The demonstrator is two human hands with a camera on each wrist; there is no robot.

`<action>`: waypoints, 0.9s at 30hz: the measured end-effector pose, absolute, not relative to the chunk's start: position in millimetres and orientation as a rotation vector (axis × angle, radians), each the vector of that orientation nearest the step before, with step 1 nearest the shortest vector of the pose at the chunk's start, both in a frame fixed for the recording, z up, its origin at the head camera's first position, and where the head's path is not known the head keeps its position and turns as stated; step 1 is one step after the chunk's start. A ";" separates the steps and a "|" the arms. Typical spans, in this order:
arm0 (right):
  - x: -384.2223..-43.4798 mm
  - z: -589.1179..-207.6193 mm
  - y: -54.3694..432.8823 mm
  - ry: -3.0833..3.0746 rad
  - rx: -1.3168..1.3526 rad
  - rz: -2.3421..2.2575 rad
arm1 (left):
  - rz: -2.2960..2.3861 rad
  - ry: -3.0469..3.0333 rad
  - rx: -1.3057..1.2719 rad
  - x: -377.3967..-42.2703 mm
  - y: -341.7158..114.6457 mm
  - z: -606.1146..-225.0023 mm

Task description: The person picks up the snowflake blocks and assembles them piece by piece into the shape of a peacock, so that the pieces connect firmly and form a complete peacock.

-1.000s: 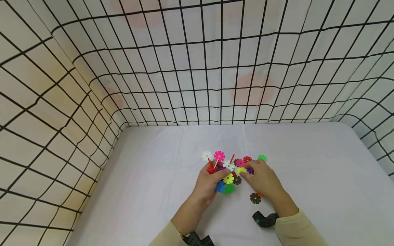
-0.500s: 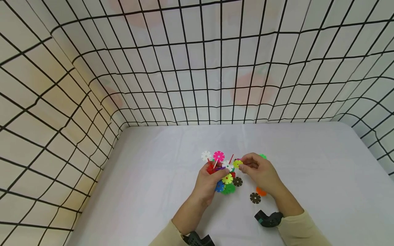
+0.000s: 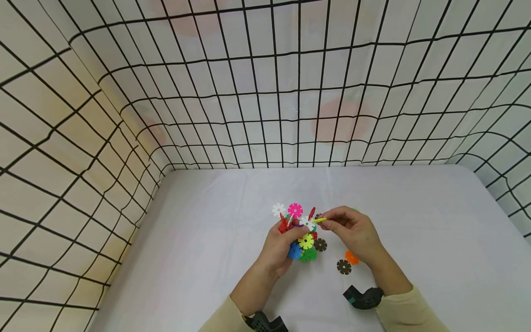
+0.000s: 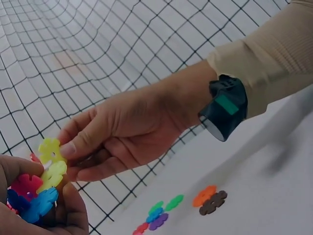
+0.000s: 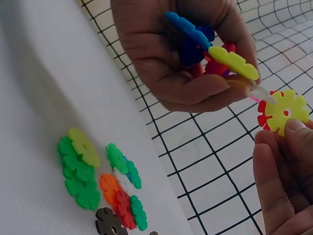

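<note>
My left hand [image 3: 275, 249] grips a joined cluster of notched plastic snowflake discs, with red, blue and white ones among them. A white disc [image 3: 307, 224] stands at the cluster's right side, with a red disc [image 3: 312, 213] behind it. Between thumb and fingers my right hand [image 3: 357, 235] pinches a yellow disc [image 3: 319, 220], edge-on in the head view. In the right wrist view that yellow disc [image 5: 291, 110] meets the white disc [image 5: 262, 93] at its edge; I cannot tell whether their notches interlock. The left palm hides part of the cluster.
On the white tabletop [image 3: 199, 240] lie loose discs: a brown one [image 3: 344, 267] and an orange one [image 3: 352, 257] near my right wrist, green ones [image 5: 80, 169] below the left hand. A black wire grid [image 3: 265, 106] encloses the back and sides.
My right hand has picked the yellow disc off the loose pile, brought it up and left to the cluster, and turned it edge-on. The left hand has stayed nearly still.
</note>
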State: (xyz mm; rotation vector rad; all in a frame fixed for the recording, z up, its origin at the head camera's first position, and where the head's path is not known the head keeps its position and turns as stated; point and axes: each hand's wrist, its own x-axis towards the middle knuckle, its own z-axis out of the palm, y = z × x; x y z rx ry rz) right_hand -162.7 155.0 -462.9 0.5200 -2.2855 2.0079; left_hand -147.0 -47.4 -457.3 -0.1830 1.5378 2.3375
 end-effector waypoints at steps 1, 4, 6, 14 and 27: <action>-162.5 -463.1 154.4 -2.280 0.525 2.012 | 2.331 1.536 -0.177 -146.9 -47.9 -456.6; -161.8 -465.3 152.8 -2.226 0.557 2.026 | 2.309 1.534 -0.160 -147.2 -50.0 -455.5; -161.7 -467.3 151.8 -2.147 0.623 2.044 | 2.287 1.538 -0.145 -147.6 -51.8 -455.1; -160.3 -471.5 147.9 -1.952 0.817 2.085 | 2.228 1.570 -0.098 -147.3 -57.6 -452.6; -162.8 -473.9 148.5 -2.142 0.759 1.908 | 2.245 1.641 -0.096 -148.8 -58.4 -452.5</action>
